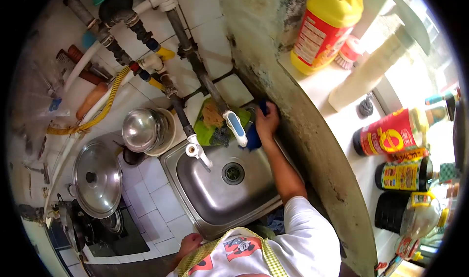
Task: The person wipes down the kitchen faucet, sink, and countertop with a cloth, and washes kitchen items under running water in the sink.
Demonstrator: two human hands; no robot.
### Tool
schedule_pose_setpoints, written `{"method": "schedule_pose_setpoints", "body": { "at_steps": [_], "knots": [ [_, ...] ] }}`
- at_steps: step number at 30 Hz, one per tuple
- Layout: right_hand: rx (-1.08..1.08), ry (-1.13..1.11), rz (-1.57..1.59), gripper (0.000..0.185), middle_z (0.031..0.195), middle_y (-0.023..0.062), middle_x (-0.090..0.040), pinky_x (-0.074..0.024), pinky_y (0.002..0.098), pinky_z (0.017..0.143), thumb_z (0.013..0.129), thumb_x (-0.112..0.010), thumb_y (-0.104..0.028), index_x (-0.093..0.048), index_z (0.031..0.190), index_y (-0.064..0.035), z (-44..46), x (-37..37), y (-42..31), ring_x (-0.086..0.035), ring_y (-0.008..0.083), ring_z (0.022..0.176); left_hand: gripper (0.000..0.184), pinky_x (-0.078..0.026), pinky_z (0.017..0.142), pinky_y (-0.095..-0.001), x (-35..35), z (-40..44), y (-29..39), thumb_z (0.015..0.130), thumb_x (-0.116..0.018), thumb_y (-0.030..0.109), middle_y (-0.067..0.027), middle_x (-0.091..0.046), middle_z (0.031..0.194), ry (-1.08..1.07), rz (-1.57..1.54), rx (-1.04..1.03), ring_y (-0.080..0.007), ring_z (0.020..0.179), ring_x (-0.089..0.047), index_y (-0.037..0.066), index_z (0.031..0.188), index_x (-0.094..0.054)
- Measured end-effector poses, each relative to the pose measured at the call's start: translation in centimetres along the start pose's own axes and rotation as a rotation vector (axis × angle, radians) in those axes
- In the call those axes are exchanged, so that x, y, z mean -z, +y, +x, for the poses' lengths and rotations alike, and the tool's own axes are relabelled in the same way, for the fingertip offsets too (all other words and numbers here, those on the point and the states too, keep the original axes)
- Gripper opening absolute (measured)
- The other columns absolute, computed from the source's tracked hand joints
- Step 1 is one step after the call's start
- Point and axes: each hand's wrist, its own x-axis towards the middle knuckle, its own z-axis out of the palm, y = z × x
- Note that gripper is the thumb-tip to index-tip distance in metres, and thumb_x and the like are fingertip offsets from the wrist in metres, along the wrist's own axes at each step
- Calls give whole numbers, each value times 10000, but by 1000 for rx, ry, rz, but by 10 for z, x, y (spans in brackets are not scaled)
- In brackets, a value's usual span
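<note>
My right hand [267, 122] reaches to the back right corner of the steel sink [210, 199], beside the stained wall. Its fingers are closed on a dark blue cloth [252, 138], which hangs down by the sink's rim. Near the front left edge of the sink, my left hand [189, 243] is low against the apron, its fingers curled; I see nothing in it. Behind the sink lies a green tray [202, 125] with a tan scrubber [212, 115] and a grey scouring pad [221, 136]. A white tap [196, 151] juts over the basin.
Pipes [183, 32] and a yellow hose [105, 112] run along the tiled wall. Metal bowls [141, 129] and a lidded pan [97, 179] stand left. On the right ledge are a yellow jug [328, 28] and several sauce bottles [391, 133].
</note>
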Motion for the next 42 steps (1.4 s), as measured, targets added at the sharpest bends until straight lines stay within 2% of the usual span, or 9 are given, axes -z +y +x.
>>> {"method": "schedule_pose_setpoints", "body": {
  "at_steps": [6,10,17,21,24,28,32,34,42],
  "knots": [
    [594,-524,-433,367,1092,168,-450,-384,417,811,707,-572,-83,-535,1072,-68,75,-119,15,-433,323,1014,172,-472,672,-359,-10,18,-38,776,-482,241,-90,-610,880,-205,904,-120,-270,802,-578,140,814,-616],
    [591,-1181,-742,443,1291,130,-335,-327,417,945,813,-437,-110,-374,1250,-83,92,-168,72,-275,327,1211,128,-460,684,-401,-7,9,8,753,-514,186,-109,-603,893,241,197,-11,-305,793,-566,120,794,-616],
    [283,-971,-830,418,1261,145,-369,-350,423,911,874,-377,-205,-334,1258,-45,83,-151,53,-359,317,1155,632,-243,882,-575,6,151,231,589,-713,260,-173,-248,1307,508,690,-945,-414,1214,-190,141,1158,-465],
    [32,-895,-724,337,1053,180,-507,-406,415,832,887,-346,-251,-477,1100,-26,65,-148,73,-481,348,998,418,-154,897,-682,-6,222,286,624,-617,187,-108,-287,1299,639,873,-981,-429,1251,-78,176,1040,-574],
    [212,-855,-837,323,918,184,-563,-451,417,738,883,-340,-252,-534,995,-20,42,-102,99,-551,351,858,403,-177,874,-694,-28,371,244,661,-591,191,-117,-226,1341,-268,-822,-1266,-430,1252,-74,178,1063,-566],
    [354,-989,-803,268,831,179,-587,-478,436,615,853,-376,-207,-560,935,-31,28,-48,73,-589,330,732,466,-235,842,-693,-18,333,253,714,-547,215,-112,-169,1370,340,559,-940,-420,1259,-49,167,1172,-475],
    [385,-1056,-950,230,829,185,-585,-475,441,627,830,-398,-163,-579,907,-43,-10,-2,84,-587,333,766,614,-270,830,-686,2,332,266,707,-553,205,-98,-175,1368,257,116,-1174,-411,1259,-56,147,1281,-344],
    [363,-838,-984,217,823,178,-583,-479,424,620,817,-416,-151,-597,893,-60,-31,16,87,-590,327,749,639,-301,813,-677,8,281,283,668,-613,233,-81,-190,1363,535,864,-957,-417,1251,-83,178,1259,-377],
    [186,-962,-1061,291,994,156,-556,-484,391,656,807,-448,-181,-527,1067,-79,-87,128,65,-588,305,773,616,-343,791,-632,21,238,278,603,-687,306,-46,-244,1336,466,940,-1181,-414,1208,-216,291,1170,-448]
  ]
}}
